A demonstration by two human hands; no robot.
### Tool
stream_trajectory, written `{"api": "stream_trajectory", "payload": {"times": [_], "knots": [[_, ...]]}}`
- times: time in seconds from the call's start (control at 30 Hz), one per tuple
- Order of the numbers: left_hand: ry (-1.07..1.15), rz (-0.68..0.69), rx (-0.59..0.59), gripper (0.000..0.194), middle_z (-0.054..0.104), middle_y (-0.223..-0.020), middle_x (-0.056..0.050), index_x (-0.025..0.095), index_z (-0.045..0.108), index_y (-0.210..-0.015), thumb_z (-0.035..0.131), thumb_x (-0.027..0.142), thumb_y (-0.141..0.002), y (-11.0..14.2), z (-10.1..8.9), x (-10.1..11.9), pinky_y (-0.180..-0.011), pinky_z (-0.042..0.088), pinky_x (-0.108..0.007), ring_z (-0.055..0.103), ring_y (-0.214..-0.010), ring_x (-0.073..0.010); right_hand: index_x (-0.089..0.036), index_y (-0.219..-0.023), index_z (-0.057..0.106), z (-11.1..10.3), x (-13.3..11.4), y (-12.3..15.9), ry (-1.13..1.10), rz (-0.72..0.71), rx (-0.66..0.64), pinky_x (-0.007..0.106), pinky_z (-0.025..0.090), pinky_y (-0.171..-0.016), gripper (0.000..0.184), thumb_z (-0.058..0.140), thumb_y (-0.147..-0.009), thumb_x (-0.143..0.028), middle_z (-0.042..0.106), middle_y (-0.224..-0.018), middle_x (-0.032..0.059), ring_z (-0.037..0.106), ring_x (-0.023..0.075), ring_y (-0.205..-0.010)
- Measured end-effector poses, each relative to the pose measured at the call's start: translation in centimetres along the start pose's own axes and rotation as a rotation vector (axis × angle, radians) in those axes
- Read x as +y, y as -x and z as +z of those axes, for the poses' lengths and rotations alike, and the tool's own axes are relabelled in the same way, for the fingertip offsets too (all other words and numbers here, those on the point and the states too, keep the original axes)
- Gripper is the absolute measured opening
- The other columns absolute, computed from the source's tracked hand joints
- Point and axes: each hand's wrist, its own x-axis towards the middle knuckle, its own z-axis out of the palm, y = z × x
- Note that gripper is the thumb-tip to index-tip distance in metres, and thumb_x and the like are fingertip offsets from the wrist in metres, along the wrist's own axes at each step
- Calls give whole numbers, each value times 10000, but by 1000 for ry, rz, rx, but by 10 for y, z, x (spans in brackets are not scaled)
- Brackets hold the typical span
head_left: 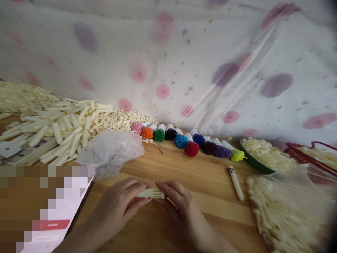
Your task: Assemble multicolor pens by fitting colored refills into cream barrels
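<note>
My left hand (123, 200) is closed around the left end of a cream slotted pen barrel (154, 193), which lies level above the wooden table. At its right end, the fingertips of my right hand (181, 203) pinch the same piece. A small dark bit shows at those fingertips, too hidden to name. To the right lies a whole multicolour pen (235, 183) with a cream body and dark sliders at its top. Beyond my hands, bundles of pen refills stand in a row, among them a red bundle (191, 147) and a green bundle (159, 134).
Cream pen tubes (63, 130) are heaped at the left, beside a crumpled clear plastic bag (113, 151). A lit screen (58, 218) sits at lower left. On the right are a green bowl (256, 167), a red basket (297, 154) and a bag of cream parts (284, 214).
</note>
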Motion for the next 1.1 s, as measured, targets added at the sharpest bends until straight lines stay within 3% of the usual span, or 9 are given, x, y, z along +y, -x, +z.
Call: {"api": "stream_trajectory", "payload": {"times": [0.17,0.3,0.47,0.8,1.0,1.1], "knots": [[-15,39,15,222,709,-918,-23,240,626,-1014,454,335,-910,1,2,0,-704,538,-271,677,-829,-183,-190,-1225,529,-1,-3,-1,28,-11,-40,324,522,-797,339,443,-901,-143,636,-1041,121,619,203,-928],[-17,31,30,220,706,-932,-27,247,623,-1033,461,327,-908,1,2,-1,-714,537,-274,676,-837,-184,-166,-1179,487,3,-2,1,-3,49,10,311,528,-668,291,469,-905,-261,660,-861,89,632,188,-739],[-10,60,8,197,700,-894,-25,240,634,-1005,479,298,-898,0,1,-3,-675,535,-272,673,-791,-182,-188,-902,505,4,-1,1,-86,143,-16,232,468,-569,134,448,-909,-309,637,-739,39,590,140,-623],[48,90,-84,217,682,-902,-31,237,613,-1082,502,283,-901,1,7,2,-678,528,-279,660,-794,-182,-198,-610,469,5,-2,-4,49,291,-27,211,337,-457,452,272,-943,-432,534,-507,3,472,110,-444],[32,67,-43,240,682,-894,-51,225,623,-1086,472,282,-907,3,11,5,-658,535,-303,664,-777,-198,-186,-574,492,4,-2,-3,18,332,-66,213,335,-458,488,278,-942,-425,533,-493,7,476,107,-438],[37,44,-70,222,683,-891,-49,225,631,-1056,477,260,-899,4,11,7,-663,538,-312,664,-776,-201,-153,-800,598,-2,-6,-3,-28,262,-88,215,370,-503,377,358,-927,-414,573,-581,16,519,122,-509]]}}
